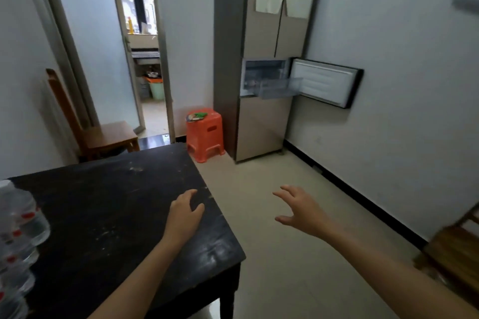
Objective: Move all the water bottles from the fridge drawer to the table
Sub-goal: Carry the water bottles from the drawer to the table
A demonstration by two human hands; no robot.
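Several clear water bottles [18, 230] with red labels stand at the left edge of the black table [108, 210]. Above the table's right side hovers my left hand [185, 215], fingers relaxed, holding nothing. My right hand [300, 210] is spread open over the floor, to the right of the table. Across the room stands the tall beige fridge [261, 124]. Its middle door [325, 84] is swung open to the right and a clear drawer [281, 88] is pulled out. From here I cannot tell whether the drawer holds any bottles.
An orange plastic stool [206, 134] stands left of the fridge. A wooden chair [103, 134] sits behind the table by an open doorway [145, 59]. Another wooden chair [456, 248] is at the right edge. Beige floor [272, 189] stretches between table and fridge.
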